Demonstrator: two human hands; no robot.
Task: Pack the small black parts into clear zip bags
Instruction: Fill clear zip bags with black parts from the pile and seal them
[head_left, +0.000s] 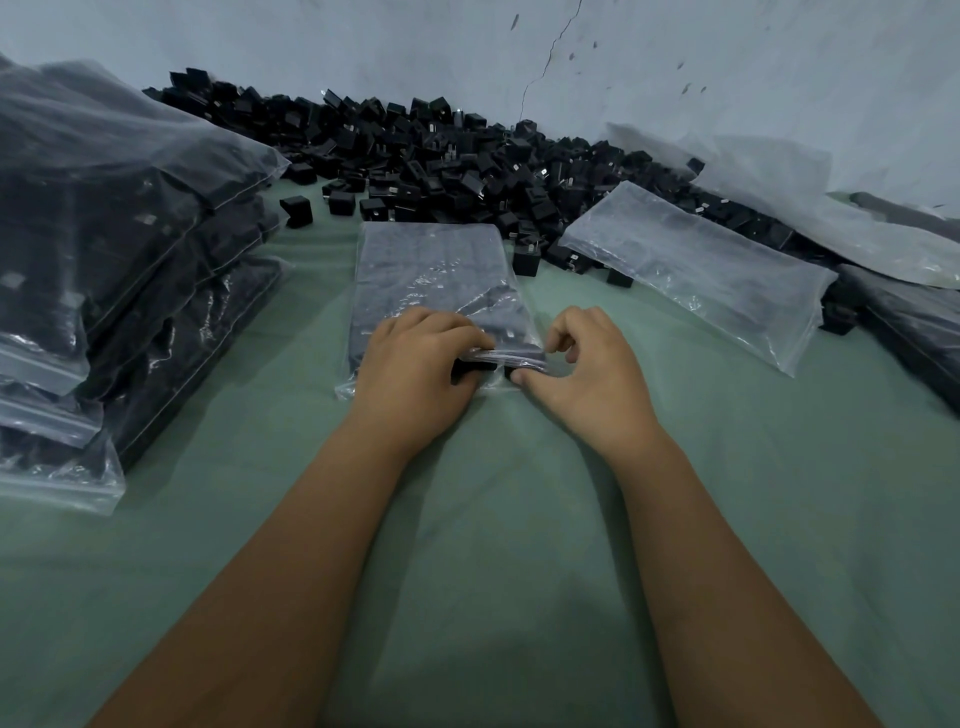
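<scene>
A clear zip bag (436, 275) filled with small black parts lies flat on the green cloth in front of me, its mouth toward me. My left hand (415, 364) pinches the bag's near edge between thumb and fingers. My right hand (587, 364) pinches the same edge just to the right, thumb under the strip. A big heap of loose black parts (441, 156) runs along the wall behind the bag.
A stack of filled bags (104, 260) stands at the left. A clear bag (696, 265) lies at the right on the heap, more bags (904, 322) behind and beside it. The green cloth (493, 519) stretches toward me under my forearms.
</scene>
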